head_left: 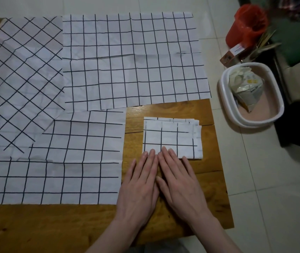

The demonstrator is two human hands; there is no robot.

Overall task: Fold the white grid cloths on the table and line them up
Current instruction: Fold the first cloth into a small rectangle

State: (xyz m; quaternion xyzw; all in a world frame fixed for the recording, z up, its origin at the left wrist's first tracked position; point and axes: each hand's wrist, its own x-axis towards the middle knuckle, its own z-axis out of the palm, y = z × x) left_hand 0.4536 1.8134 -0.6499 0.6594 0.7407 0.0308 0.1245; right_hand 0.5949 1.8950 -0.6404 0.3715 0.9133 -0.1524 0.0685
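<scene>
Left hand (138,187) and right hand (180,181), fingers (152,157) extended together, pressing flat on the folded cloth (171,136) on the counter (209,179).

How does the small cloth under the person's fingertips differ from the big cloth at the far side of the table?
The folded cloth is a compact layered square; the far cloth lies spread open in one creased layer. Both the left hand and right hand rest flat on the folded cloth; nothing touches the far cloth. Both are white with dark grid lines.
</scene>
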